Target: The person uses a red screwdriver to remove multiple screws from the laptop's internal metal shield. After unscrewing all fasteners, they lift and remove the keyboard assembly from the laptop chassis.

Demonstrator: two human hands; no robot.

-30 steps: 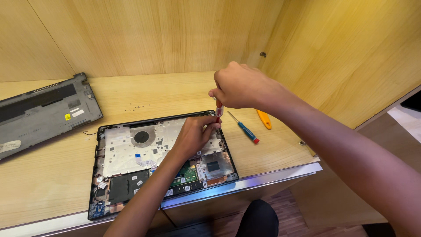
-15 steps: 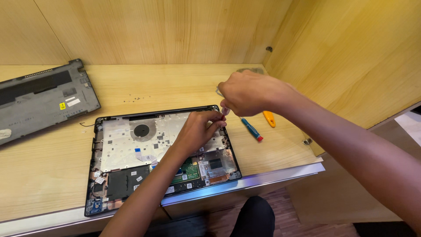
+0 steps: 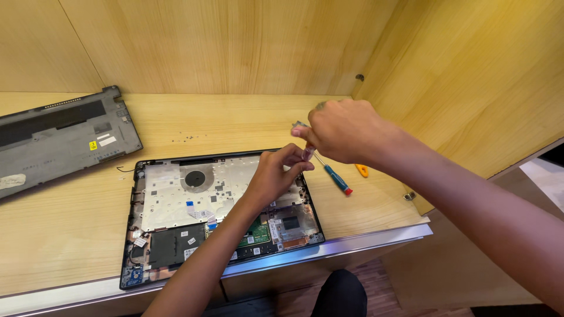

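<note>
Opened laptop base (image 3: 194, 205) lying on wooden desk (image 3: 59, 229). Left hand (image 3: 275, 176) resting on its right edge, fingers curled, pinching screwdriver shaft (image 3: 308, 152). Right hand (image 3: 343, 130) just above, gripping handle. Blue screwdriver (image 3: 336, 177) lying right of base; removed cover (image 3: 59, 132) upper left.

This looks like a small electronics repair bench built into a wooden alcove. A pale wooden worktop (image 3: 70, 235) with a metal-trimmed front edge carries an opened black laptop base with exposed circuit boards and fan (image 3: 194, 217) near that front edge. A removed grey plastic laptop bottom cover (image 3: 59, 138) lies at the left edge, and a blue-handled screwdriver with a red tip (image 3: 336, 178) and loose tiny screws (image 3: 185, 139) lie nearby.
</note>
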